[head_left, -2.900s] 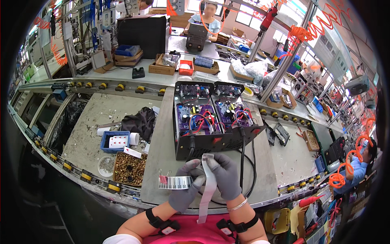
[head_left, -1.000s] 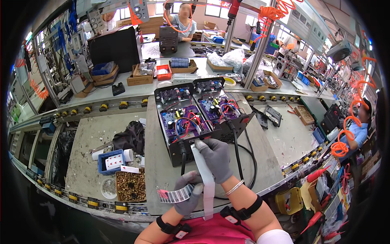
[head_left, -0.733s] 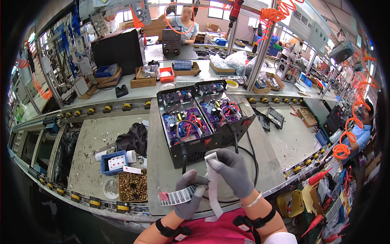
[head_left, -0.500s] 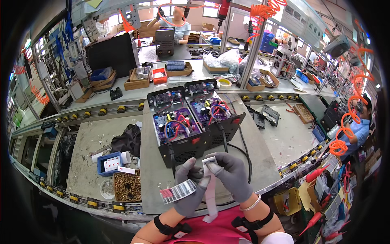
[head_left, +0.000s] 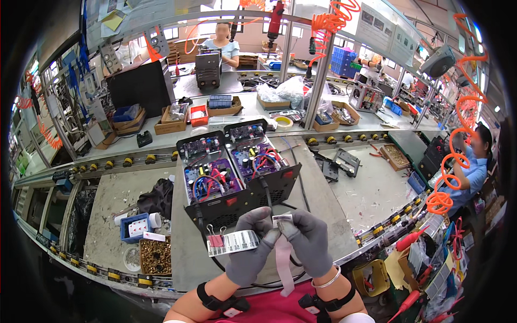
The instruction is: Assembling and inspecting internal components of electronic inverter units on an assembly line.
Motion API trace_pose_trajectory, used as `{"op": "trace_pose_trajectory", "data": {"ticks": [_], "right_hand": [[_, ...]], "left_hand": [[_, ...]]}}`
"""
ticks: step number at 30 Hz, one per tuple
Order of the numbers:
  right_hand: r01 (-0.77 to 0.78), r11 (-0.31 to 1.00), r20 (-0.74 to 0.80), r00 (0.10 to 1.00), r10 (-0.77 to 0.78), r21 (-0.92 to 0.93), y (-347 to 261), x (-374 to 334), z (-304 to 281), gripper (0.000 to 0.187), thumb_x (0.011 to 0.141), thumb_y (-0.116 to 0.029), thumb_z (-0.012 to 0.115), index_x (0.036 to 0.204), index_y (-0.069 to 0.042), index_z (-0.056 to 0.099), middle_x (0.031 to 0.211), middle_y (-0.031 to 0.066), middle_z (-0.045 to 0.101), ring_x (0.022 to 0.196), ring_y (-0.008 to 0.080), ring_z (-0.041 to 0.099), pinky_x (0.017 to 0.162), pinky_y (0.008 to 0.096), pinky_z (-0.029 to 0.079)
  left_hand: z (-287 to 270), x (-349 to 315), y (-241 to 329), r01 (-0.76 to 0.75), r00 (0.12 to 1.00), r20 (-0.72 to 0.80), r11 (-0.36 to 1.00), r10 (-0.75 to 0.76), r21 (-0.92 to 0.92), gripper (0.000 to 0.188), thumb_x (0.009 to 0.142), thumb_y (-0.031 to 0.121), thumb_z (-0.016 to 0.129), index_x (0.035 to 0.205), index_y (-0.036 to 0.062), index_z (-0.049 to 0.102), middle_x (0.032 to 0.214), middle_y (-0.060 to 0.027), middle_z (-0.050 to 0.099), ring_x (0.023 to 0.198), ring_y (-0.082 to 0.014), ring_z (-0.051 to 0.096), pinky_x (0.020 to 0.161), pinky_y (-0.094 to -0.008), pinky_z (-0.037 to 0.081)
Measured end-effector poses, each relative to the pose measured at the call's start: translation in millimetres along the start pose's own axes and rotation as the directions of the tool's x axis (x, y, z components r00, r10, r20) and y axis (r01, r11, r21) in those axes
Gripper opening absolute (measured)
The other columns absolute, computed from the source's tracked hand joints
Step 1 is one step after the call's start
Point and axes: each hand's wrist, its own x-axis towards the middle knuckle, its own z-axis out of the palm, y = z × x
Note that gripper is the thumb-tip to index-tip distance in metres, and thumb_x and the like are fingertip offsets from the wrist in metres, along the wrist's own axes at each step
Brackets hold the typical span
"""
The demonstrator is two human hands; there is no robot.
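Observation:
My left hand (head_left: 251,254), in a grey glove, is closed on a strip of printed labels (head_left: 240,241). A pink binder clip (head_left: 216,240) grips the strip's left end. Close beside it, my gloved right hand (head_left: 309,243) pinches a small white label (head_left: 282,217) between thumb and fingers. A pale backing strip (head_left: 284,264) hangs down between the two hands. Just beyond them stand two uncovered electronic units, the left one (head_left: 211,179) and the right one (head_left: 259,160), with purple circuit boards, coloured wires and black panels. Black cables run from the panels toward me.
On the left are a blue bin (head_left: 135,228) with white rolls, a box of brass-coloured parts (head_left: 155,256) and a black cloth (head_left: 156,197). Black brackets (head_left: 338,163) lie at right. Orange coiled hoses (head_left: 455,142) hang there. One co-worker (head_left: 222,46) is across the bench, another (head_left: 474,167) at right.
The view has shifted, so the units appear farther left. My hands have turned the label strip flatter, and the small label is tilted differently between my right fingers.

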Motion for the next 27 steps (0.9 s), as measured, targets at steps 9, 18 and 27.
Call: {"op": "trace_pose_trajectory", "data": {"ticks": [9,18,27], "right_hand": [[-0.056,0.997,-0.005,0.998,0.056,0.047,15,17,-29,0.014,0.088,-0.009,0.059,0.089,0.003,0.066,0.076,0.0032,0.064,0.07,0.0066,0.057,0.062,0.0213,0.046],[-0.156,0.974,0.092,0.986,0.142,0.167,28,18,-35,0.017,0.089,-0.012,0.06,0.09,0.003,0.066,0.076,0.0019,0.063,0.07,0.0055,0.055,0.062,0.0209,0.046],[-0.123,0.979,-0.083,0.987,0.138,0.16,56,49,-28,0.017,0.09,-0.014,0.059,0.092,0.002,0.066,0.076,0.0007,0.064,0.068,0.0039,0.054,0.06,0.0193,0.045]], "left_hand": [[23,15,-11,0.035,0.998,0.049,0.997,-0.038,0.065,0.034,0.086,0.005,0.06,0.119,0.0015,0.051,0.094,-0.0031,0.056,0.081,-0.0076,0.052,0.072,-0.0237,0.047],[20,25,-11,0.13,0.986,0.106,0.991,-0.126,-0.029,0.025,0.087,0.012,0.06,0.11,0.002,0.055,0.097,-0.004,0.06,0.084,-0.0077,0.056,0.074,-0.0237,0.048],[14,8,-24,0.025,0.994,-0.1,0.996,-0.034,-0.091,0.025,0.088,0.007,0.055,0.112,0.0022,0.049,0.086,-0.0058,0.057,0.069,-0.0115,0.057,0.062,-0.025,0.049]]}}
